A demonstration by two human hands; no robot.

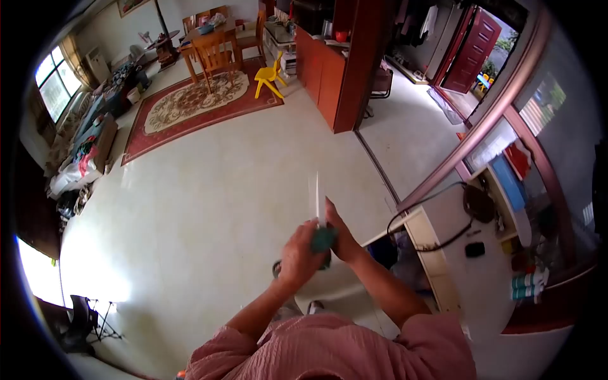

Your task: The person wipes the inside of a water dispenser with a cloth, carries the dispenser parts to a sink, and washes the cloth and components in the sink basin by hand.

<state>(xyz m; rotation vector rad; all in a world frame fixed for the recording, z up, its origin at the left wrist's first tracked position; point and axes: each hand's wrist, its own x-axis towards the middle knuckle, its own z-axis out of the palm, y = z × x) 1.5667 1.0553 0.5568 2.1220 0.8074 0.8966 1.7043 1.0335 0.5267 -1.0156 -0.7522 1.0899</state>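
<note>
The left hand holds a blurred green object; the right hand is close beside it, above pale floor.

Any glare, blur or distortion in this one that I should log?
Head view: harsh glare whitens the floor at lower left, near an overexposed opening; head view: the white strip and green item at the left hand and right hand look smeared; head view: wide-angle curvature, dark corners.

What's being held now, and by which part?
A blurred green thing and a pale upright strip, between the left hand and right hand; the exact grip can't be told.
</note>
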